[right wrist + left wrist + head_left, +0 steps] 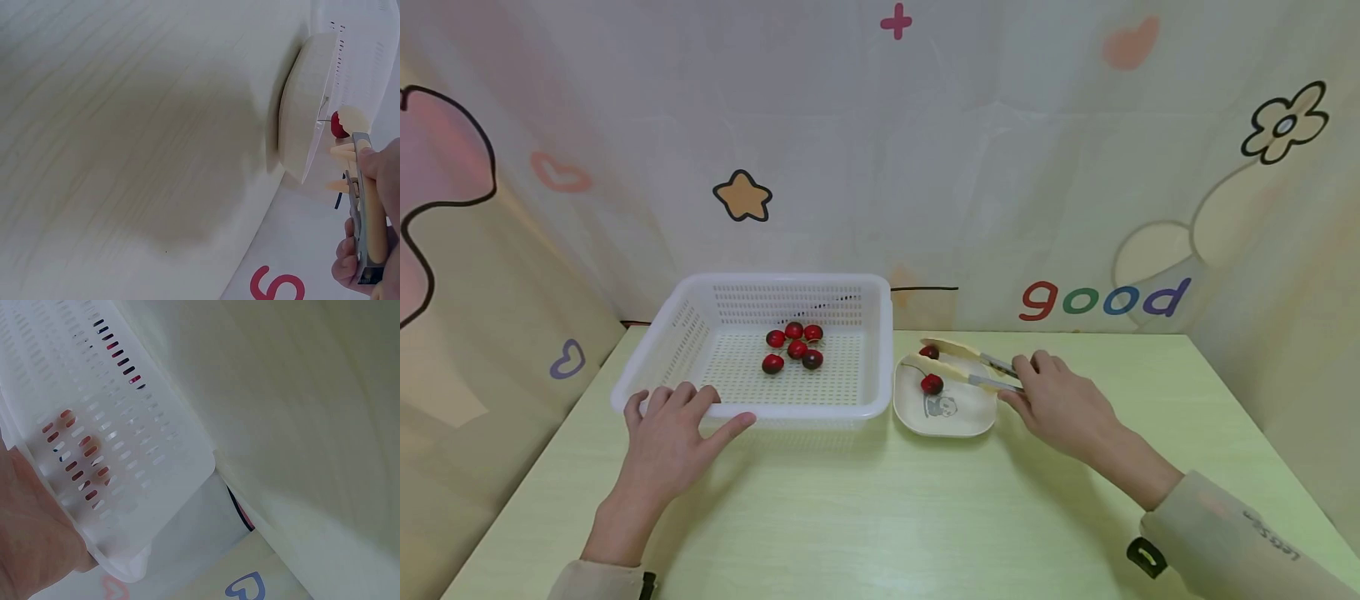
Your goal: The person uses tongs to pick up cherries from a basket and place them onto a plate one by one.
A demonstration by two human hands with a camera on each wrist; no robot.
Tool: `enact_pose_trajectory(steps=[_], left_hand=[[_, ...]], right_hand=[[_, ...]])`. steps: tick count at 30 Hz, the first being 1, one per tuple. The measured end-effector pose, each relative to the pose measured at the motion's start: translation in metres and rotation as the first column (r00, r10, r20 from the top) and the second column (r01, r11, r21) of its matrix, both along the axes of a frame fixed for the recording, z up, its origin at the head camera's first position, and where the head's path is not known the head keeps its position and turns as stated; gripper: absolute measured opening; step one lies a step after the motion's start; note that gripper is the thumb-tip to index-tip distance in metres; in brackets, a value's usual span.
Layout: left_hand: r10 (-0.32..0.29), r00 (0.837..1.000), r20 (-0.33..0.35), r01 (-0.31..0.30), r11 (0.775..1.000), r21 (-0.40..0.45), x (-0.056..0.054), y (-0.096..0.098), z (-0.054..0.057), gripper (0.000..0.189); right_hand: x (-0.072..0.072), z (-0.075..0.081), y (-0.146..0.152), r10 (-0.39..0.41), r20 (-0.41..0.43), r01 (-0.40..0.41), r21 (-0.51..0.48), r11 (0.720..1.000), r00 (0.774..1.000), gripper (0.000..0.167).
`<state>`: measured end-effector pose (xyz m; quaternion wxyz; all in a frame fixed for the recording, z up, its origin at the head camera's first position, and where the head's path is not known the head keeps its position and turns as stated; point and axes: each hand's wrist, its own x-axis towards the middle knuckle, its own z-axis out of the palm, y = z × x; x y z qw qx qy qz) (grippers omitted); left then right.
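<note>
My left hand (670, 437) grips the near rim of a white plastic basket (820, 412), its fingers over the edge and showing through the slots in the left wrist view. Several red cherries (797, 349) lie inside. In my right hand (1067, 408) is a pair of tongs (988, 382) with cream tips and grey handles, reaching over a small cream plate (973, 423). One dark cherry (929, 352) is between the tong tips; whether they squeeze it I cannot tell. Another cherry (932, 384), with a stem, rests on the plate near the lower tip.
The plate stands close against the basket's right side on a pale green wooden table (880, 517). Behind the table hangs a printed curtain (880, 150), right beyond the basket's back edge. More curtain closes off both sides.
</note>
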<state>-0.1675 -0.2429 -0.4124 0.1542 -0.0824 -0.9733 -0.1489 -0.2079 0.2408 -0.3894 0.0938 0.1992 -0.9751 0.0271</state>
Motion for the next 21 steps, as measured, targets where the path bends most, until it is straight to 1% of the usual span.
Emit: enact_pose_trajectory(steps=[4,11,21], left_hand=[[0.001,1.0,-0.003,-0.001,1.0,0.002,0.0,0.0,0.0,0.057],[0.004,1.0,-0.001,-0.004,1.0,0.003,-0.001,-0.001,-0.002,0.058],[0.004,1.0,-0.013,-0.004,1.0,0.006,0.0,0.0,-0.001,0.057]], right_hand=[[0.001,-0.003,-0.003,0.013,0.002,-0.013,0.018,1.0,1.0,0.04],[0.002,-0.007,-0.011,0.002,0.034,-0.004,0.059,0.998,0.999,0.044],[0.0,-0.012,-0.014,0.025,0.028,-0.027,0.051,0.998,0.999,0.046]])
